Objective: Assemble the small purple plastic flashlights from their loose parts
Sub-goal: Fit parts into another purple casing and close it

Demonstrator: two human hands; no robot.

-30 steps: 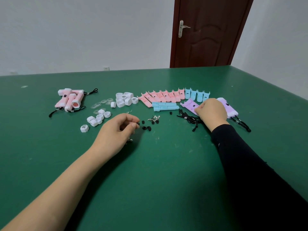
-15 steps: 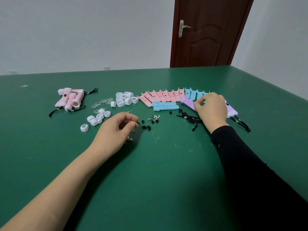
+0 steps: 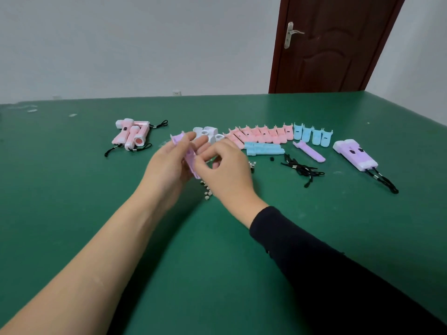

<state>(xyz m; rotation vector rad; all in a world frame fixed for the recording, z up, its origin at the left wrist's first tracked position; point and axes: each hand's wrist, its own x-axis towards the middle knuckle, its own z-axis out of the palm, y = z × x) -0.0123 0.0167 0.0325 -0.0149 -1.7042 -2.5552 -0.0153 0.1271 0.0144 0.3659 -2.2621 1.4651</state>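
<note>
Above the middle of the green table [image 3: 101, 213], the two hands meet around a purple half-shell [image 3: 189, 157]. It is held off the surface. Its long axis runs from far-left to near-right, with the pronged end pointing toward the far left corner and tipped slightly up.

The left hand [image 3: 167, 170] holds the shell from the left, with its fingers lying behind it and their tips showing past the far side. The right hand [image 3: 227, 170] has curled fingers, and its thumb and forefinger pinch the shell's near part. I cannot tell whether a small part sits between those fingertips.

A second purple half-shell [image 3: 309, 152] lies flat toward the right edge. It sits on the same diagonal, prongs toward the far left. Further right, two assembled purple flashlights [image 3: 354, 154] lie side by side. Their wide heads are far-left, and their lanyard ends point to the near right.

- Black lanyards [image 3: 302, 169] are heaped between the loose shell and the near edge.
- Pink half-shells [image 3: 261, 135] and blue half-shells [image 3: 313, 136] form a row toward the far edge.
- Two more blue pieces [image 3: 263, 148] lie in front of that row.
- White caps [image 3: 208, 134] sit just beyond the hands.
- Small metal parts [image 3: 206, 189] lie beneath the hands.
- Pink flashlights [image 3: 131, 135] rest toward the left.
</note>
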